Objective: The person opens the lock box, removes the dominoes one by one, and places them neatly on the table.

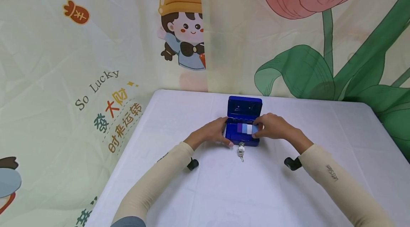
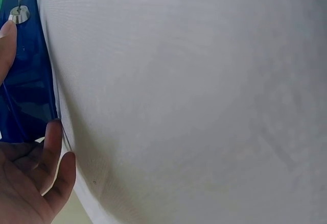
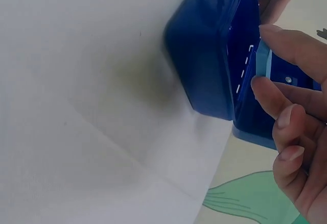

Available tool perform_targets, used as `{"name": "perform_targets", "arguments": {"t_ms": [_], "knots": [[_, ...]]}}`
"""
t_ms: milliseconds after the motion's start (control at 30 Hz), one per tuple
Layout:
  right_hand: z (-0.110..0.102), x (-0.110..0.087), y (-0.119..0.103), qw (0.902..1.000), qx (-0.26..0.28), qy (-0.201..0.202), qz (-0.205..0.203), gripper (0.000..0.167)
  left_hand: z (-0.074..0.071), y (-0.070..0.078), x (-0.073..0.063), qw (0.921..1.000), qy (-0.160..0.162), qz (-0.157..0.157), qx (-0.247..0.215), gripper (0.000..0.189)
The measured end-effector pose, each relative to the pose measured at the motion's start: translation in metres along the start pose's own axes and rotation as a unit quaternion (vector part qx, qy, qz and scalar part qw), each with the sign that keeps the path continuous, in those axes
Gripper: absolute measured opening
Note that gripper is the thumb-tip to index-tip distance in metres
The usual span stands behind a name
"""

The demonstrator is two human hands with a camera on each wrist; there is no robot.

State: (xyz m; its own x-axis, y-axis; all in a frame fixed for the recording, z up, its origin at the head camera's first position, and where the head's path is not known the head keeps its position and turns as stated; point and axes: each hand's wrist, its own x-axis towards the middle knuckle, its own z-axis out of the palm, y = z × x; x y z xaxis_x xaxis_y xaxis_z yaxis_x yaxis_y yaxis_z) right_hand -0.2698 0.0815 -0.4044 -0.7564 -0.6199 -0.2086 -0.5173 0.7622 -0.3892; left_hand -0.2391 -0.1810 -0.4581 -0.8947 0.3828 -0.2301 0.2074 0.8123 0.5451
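A blue metal cash box (image 1: 235, 138) stands on the table with its lid (image 1: 245, 107) up. My left hand (image 1: 211, 130) holds the box at its left side, thumb along the front by the silver lock (image 2: 19, 15) and fingers at the side wall. Over the box's right part, my right hand (image 1: 276, 126) pinches a light blue flat piece (image 3: 262, 58) between thumb and index finger. Beside that piece, a row of purple, blue and white pieces (image 1: 244, 128) shows in the box. Keys (image 1: 241, 151) hang from the lock at the front.
White cloth covers the table (image 1: 237, 191), and its far edge runs close behind the box. A printed curtain (image 1: 230, 42) hangs behind the table. Dark wrist camera mounts (image 1: 292, 163) stick out below both forearms.
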Motion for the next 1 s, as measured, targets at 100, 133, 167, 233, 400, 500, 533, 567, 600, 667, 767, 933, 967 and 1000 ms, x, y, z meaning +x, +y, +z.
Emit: {"name": "perform_targets", "arguments": {"t_ms": [100, 133, 167, 233, 400, 500, 533, 567, 600, 667, 767, 933, 967, 1000], "knots": [[-0.001, -0.003, 0.004, 1.0000, 0.001, 0.001, 0.003, 0.051, 0.000, -0.001, 0.000, 1.0000, 0.001, 0.001, -0.001, 0.121], [-0.002, -0.003, 0.005, 1.0000, 0.003, 0.000, 0.004, 0.051, 0.001, -0.001, 0.001, 1.0000, 0.001, 0.001, -0.002, 0.121], [-0.002, -0.004, 0.007, 1.0000, 0.005, -0.002, 0.005, 0.052, 0.001, -0.002, 0.001, 1.0000, 0.001, 0.001, -0.003, 0.121], [-0.003, -0.005, 0.010, 0.9999, 0.010, -0.005, 0.005, 0.053, 0.000, -0.002, 0.001, 1.0000, 0.000, 0.002, -0.004, 0.121], [-0.005, -0.009, 0.016, 0.9998, 0.017, -0.009, 0.005, 0.054, 0.000, -0.001, 0.001, 0.9999, 0.000, 0.003, -0.014, 0.121], [-0.005, -0.011, 0.020, 0.9998, 0.017, -0.010, 0.004, 0.054, -0.001, -0.001, 0.001, 0.9999, -0.001, 0.000, -0.014, 0.121], [-0.005, -0.011, 0.021, 0.9998, 0.017, -0.011, 0.005, 0.054, -0.001, -0.001, 0.001, 0.9999, -0.001, -0.001, -0.013, 0.121], [-0.005, -0.012, 0.023, 0.9998, 0.017, -0.012, 0.006, 0.053, -0.001, 0.000, 0.001, 0.9999, -0.002, -0.002, -0.011, 0.121], [-0.005, -0.012, 0.024, 0.9997, 0.018, -0.013, 0.007, 0.052, -0.001, 0.000, 0.001, 0.9999, -0.002, -0.004, -0.011, 0.122], [-0.004, -0.012, 0.026, 0.9996, 0.023, -0.015, 0.009, 0.051, -0.001, 0.000, 0.001, 0.9999, -0.002, -0.005, -0.010, 0.122], [-0.003, -0.012, 0.029, 0.9994, 0.026, -0.020, 0.013, 0.049, 0.000, -0.001, 0.001, 0.9999, -0.002, -0.007, -0.009, 0.122], [-0.001, -0.013, 0.035, 0.9989, 0.028, -0.029, 0.024, 0.048, 0.001, -0.002, 0.002, 0.9999, -0.004, -0.008, -0.007, 0.123], [-0.001, -0.013, 0.036, 0.9988, 0.029, -0.031, 0.025, 0.048, 0.001, -0.002, 0.001, 0.9999, -0.004, -0.008, -0.008, 0.123], [0.000, -0.014, 0.037, 0.9988, 0.029, -0.032, 0.025, 0.048, 0.001, -0.001, 0.001, 0.9999, -0.004, -0.008, -0.009, 0.123]]}}
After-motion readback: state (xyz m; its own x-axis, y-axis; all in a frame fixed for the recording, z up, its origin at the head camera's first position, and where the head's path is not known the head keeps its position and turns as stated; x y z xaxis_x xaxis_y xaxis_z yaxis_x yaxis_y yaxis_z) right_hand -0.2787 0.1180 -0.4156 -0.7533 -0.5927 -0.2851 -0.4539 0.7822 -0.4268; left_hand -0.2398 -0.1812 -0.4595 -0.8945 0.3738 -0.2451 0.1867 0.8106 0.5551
